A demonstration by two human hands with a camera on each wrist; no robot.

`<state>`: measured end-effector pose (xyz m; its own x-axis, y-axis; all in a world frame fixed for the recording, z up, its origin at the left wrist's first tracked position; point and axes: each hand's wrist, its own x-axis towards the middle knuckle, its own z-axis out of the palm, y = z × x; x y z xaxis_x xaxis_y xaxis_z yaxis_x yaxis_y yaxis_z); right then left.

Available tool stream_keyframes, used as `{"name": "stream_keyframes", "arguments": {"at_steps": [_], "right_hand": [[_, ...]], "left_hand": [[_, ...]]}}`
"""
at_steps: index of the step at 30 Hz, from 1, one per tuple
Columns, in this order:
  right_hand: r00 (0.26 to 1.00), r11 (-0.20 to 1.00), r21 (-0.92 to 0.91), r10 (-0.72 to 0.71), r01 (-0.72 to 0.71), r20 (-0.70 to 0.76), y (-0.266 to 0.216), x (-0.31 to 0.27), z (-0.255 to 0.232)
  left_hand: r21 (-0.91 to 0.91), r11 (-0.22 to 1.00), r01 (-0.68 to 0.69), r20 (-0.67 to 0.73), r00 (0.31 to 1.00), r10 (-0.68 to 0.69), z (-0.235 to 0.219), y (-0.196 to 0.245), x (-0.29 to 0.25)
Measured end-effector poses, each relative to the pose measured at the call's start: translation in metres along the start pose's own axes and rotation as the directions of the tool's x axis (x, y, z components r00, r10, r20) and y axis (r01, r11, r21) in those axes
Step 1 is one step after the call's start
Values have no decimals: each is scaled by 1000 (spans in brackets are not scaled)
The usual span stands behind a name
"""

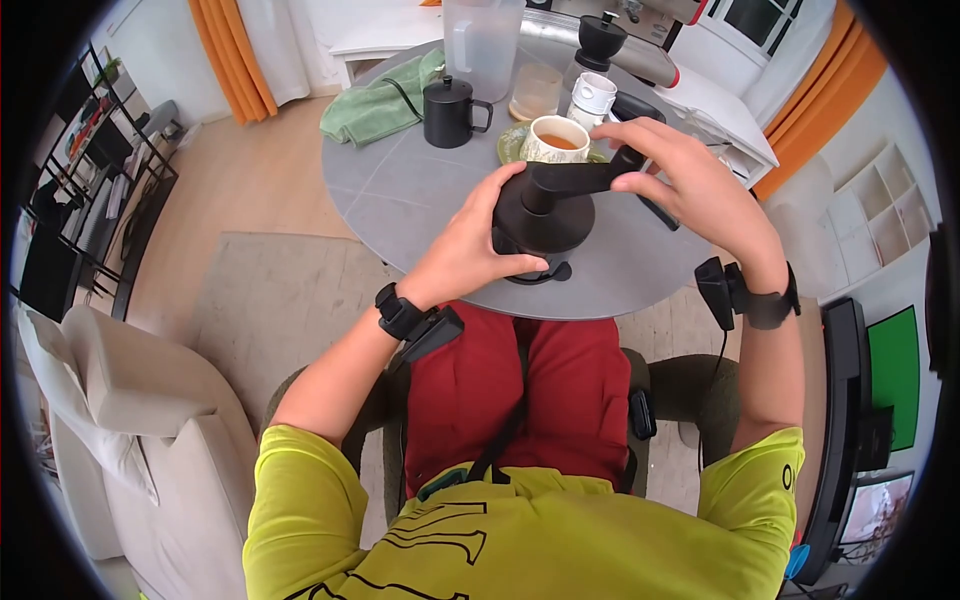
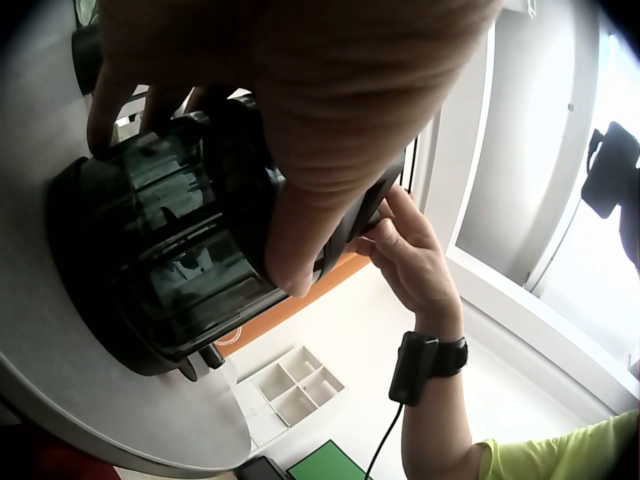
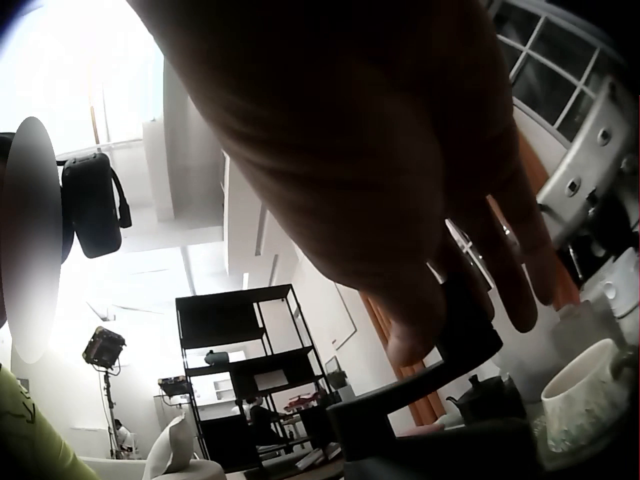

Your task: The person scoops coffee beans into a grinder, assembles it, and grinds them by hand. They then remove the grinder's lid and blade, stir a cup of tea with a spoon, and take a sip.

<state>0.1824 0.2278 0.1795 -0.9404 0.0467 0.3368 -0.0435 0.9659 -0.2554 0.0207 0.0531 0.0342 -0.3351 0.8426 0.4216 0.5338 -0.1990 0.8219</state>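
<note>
A black hand grinder [image 1: 545, 222] stands on the grey round table near its front edge. The left hand [image 1: 470, 235] grips its upper body, thumb on the near side; in the left wrist view that hand [image 2: 310, 110] wraps the top of the grinder's clear-walled body [image 2: 170, 240]. The right hand [image 1: 690, 180] pinches the knob at the end of the crank arm [image 1: 575, 178], which points right. In the right wrist view the right hand [image 3: 400, 170] has its thumb and fingers about the knob [image 3: 470, 325]. Beyond the grinder is a patterned cup [image 1: 556, 140] of brown liquid.
On the table [image 1: 380, 205] are a black lidded pot [image 1: 450, 115], a green cloth [image 1: 375, 105], a clear pitcher [image 1: 480, 50], a glass [image 1: 535, 92], a white cup [image 1: 592, 97] and another grinder [image 1: 600, 42]. An espresso machine [image 1: 640, 45] stands behind.
</note>
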Motion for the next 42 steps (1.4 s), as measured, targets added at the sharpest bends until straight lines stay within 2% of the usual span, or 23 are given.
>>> {"name": "stream_keyframes", "arguments": {"at_steps": [4,6,7,9,10,12,13,15,16,18,19,21,25,27,28,30,31,33,34,36,39,40,42], "right_hand": [[995,995,-31,-92,94,44,8,-1,-6],[992,968,-227,120,-105,49,-4,1,-7],[992,968,-227,121,-107,47,-7,2,-9],[961,926,-309,258,-217,101,-11,5,-11],[961,926,-308,258,-216,100,-8,5,-9],[998,1000,-7,15,-16,-60,2,2,-5],[998,1000,-7,16,-16,-61,5,2,-6],[994,992,-73,-106,106,7,6,2,-9],[995,992,-74,-103,103,4,4,2,-9],[999,972,-233,37,-31,22,-4,2,-9],[999,972,-233,35,-29,19,-5,1,-8],[999,996,-87,-18,14,-48,-2,-1,-4],[990,989,-55,-139,138,-14,3,0,-8],[999,968,-248,30,-23,24,-8,0,-10],[999,968,-249,29,-23,21,-8,-1,-9],[998,997,-80,-5,-1,-70,-5,0,-6],[998,997,-79,-10,5,-69,-3,1,-5],[980,987,-31,-163,160,-110,1,1,-5],[980,987,-30,-163,160,-111,0,1,-6],[999,986,-165,-35,32,-13,-4,0,-8],[998,990,-124,61,-64,-30,-10,1,-7],[998,991,-122,50,-53,-30,-8,0,-5],[990,991,-65,-120,116,-69,0,-3,-1]], "left_hand": [[8,1000,12,8,1000,-12,0,0,1],[-3,1000,13,10,1000,-13,0,1,0],[-14,1000,15,11,1000,-14,0,1,0],[-8,1000,13,12,1000,-13,0,3,0],[-4,1000,13,10,1000,-13,-1,3,0],[-5,1000,21,12,1000,-21,-1,3,-1],[-7,1000,29,15,999,-29,-1,3,0],[-4,1000,10,11,1000,-10,1,0,0],[-1,1000,-7,3,1000,7,1,-1,1],[-3,1000,-5,7,1000,5,1,-1,0],[-4,1000,-2,8,1000,2,1,-1,0],[-8,1000,9,10,1000,-9,0,2,0],[-77,996,35,17,999,-34,0,2,1],[-62,998,17,11,1000,-16,1,0,0],[-48,999,2,2,1000,-1,1,0,0],[-28,1000,4,7,1000,-4,0,1,0],[-11,1000,10,12,1000,-10,-1,1,0],[-11,1000,6,8,1000,-5,-1,1,1],[-13,1000,0,10,1000,0,0,1,1],[0,1000,0,7,1000,0,0,1,1],[-9,1000,13,12,1000,-13,0,2,1],[-31,999,28,18,999,-27,-1,3,1],[-33,999,-19,5,1000,19,2,-1,2]]}}
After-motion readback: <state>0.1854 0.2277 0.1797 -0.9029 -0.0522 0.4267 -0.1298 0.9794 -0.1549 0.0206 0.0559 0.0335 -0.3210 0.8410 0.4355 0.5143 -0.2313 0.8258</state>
